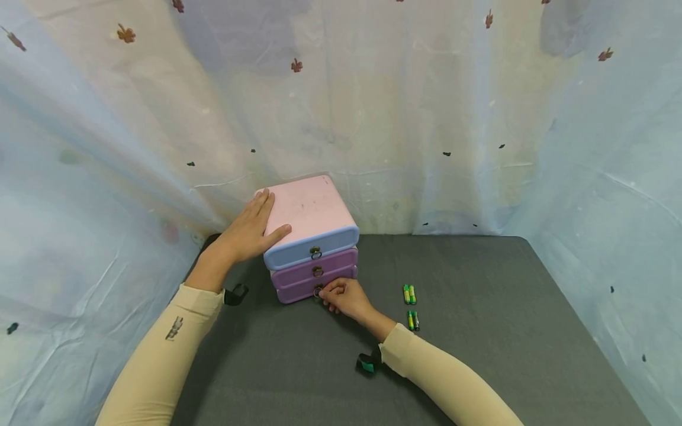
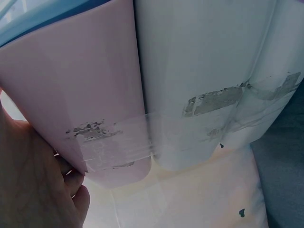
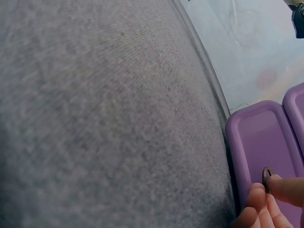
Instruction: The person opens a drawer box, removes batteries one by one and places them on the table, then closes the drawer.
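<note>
A small three-drawer chest (image 1: 309,207) has a pink top, a blue upper drawer (image 1: 292,255) and two purple drawers below. My left hand (image 1: 247,234) lies with spread fingers on the left part of the pink top. In the left wrist view its fingers bend over the edge of the pink casing (image 2: 95,85). My right hand (image 1: 346,297) is at the bottom purple drawer (image 1: 295,292), pinching its ring pull (image 3: 267,176) between thumb and finger. All three drawer fronts sit against the chest.
Two pairs of green and yellow batteries (image 1: 409,294) lie on the grey table (image 1: 479,307) right of the chest. A printed curtain (image 1: 373,118) hangs behind and at both sides. Worn clear tape (image 2: 128,142) runs along the chest's side.
</note>
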Demonstrator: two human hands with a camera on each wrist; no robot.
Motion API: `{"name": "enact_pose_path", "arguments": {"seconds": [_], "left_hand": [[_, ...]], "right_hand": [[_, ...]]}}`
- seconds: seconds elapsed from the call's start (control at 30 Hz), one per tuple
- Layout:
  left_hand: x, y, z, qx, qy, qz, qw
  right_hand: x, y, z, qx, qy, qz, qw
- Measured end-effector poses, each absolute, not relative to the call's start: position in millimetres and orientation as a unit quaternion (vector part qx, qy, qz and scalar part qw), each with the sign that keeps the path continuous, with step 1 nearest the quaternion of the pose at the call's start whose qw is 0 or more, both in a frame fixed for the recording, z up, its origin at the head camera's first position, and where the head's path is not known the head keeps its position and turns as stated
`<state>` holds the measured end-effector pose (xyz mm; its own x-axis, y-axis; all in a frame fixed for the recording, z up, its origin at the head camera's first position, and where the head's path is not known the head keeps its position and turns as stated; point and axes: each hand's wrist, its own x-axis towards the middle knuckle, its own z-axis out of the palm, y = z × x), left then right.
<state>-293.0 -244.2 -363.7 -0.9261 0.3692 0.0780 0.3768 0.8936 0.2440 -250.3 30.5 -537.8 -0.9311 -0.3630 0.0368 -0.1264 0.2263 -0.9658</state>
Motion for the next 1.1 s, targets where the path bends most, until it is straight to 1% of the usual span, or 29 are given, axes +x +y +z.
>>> {"name": "enact_pose_path", "arguments": {"seconds": [0.63,1.1], "left_hand": [[-293.4,-245.5,-364.9,-0.192,-0.972,-0.133,0.012],[-292.9,-245.0,-363.4,-0.193,-0.972,-0.131,0.012]], "right_hand": [[-254.9,26.2,-535.5,-0.124,0.774,-0.609,0.118],[-255.4,30.0,-539.0,-0.153,0.777,-0.601,0.108]]}}
